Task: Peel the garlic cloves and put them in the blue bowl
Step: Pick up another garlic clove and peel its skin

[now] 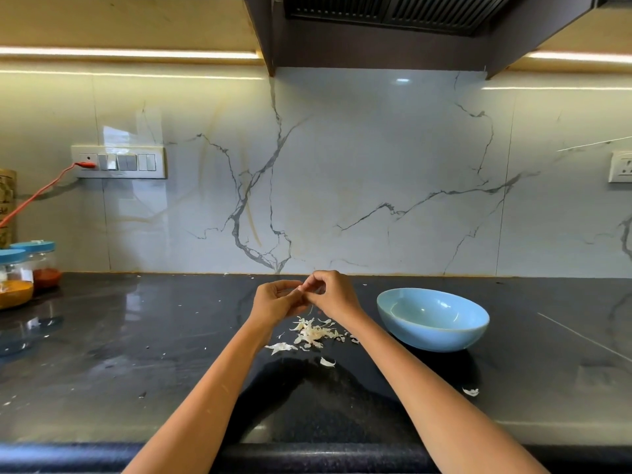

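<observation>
My left hand (277,300) and my right hand (331,291) meet above the black counter, fingers curled together around a small garlic clove (301,288) that is mostly hidden between the fingertips. Just below the hands lies a heap of white garlic skins (313,332). The blue bowl (432,319) stands on the counter to the right of my right hand; no cloves show inside it from here.
Loose skin flakes (327,362) lie scattered on the black counter (136,354), one near the front right (471,391). Blue-lidded spice jars (24,271) stand at the far left by the marble wall. A red cable (37,193) runs to the switch panel (118,162).
</observation>
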